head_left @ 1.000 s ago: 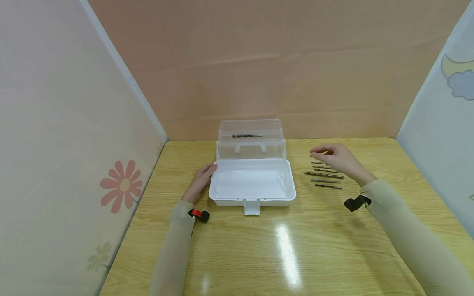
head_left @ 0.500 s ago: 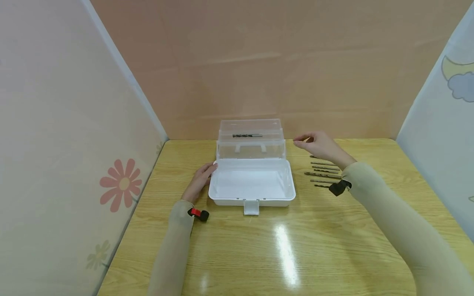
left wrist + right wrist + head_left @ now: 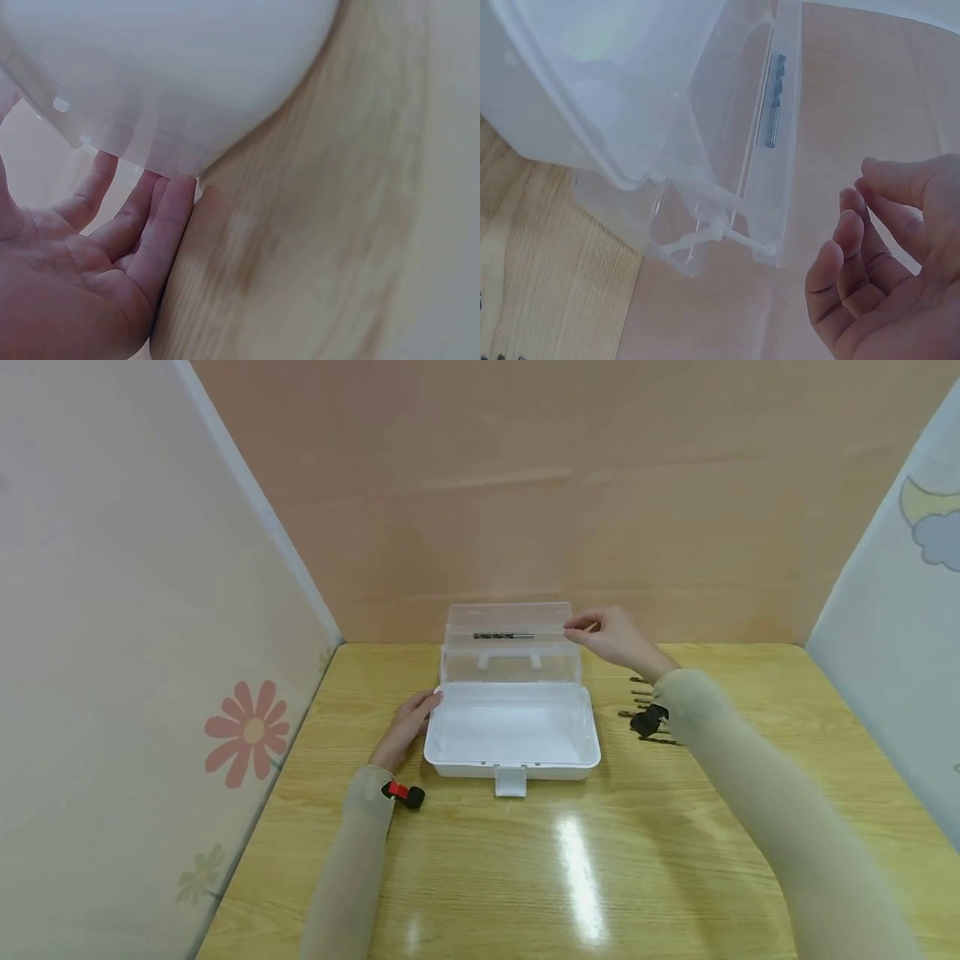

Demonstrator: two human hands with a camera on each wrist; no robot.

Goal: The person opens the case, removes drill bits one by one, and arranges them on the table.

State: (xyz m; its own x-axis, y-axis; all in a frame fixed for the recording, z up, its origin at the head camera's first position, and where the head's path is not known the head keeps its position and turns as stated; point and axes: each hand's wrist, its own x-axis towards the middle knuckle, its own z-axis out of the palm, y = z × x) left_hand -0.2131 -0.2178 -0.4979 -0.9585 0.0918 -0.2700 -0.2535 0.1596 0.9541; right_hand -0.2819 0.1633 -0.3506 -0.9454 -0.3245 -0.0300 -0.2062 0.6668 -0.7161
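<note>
A white plastic toolbox [image 3: 513, 735] stands with its clear upper part raised at the back. Behind that clear wall, several drill bits [image 3: 502, 636] lie bunched in the upper tray [image 3: 459, 625]. My left hand [image 3: 405, 727] holds the box at its left side; in the left wrist view its fingertips [image 3: 180, 187] bear on the outer wall near the bottom. My right hand [image 3: 611, 635] is at the upper tray's right end. Its thumb and forefinger pinch together on a small drill bit that the fingertips hide almost wholly; the other fingers are loosely bent.
More drill bits [image 3: 660, 741] lie in a row on the wooden table [image 3: 480, 877], right of the box, partly hidden by the right wrist and its black strap [image 3: 648, 721]. The box's latch [image 3: 511, 782] hangs at the front. Fabric walls enclose the table's back and sides.
My right hand has moved up and left from the row of drill bits to the upper tray's right end. The left hand and the toolbox have stayed in place.
</note>
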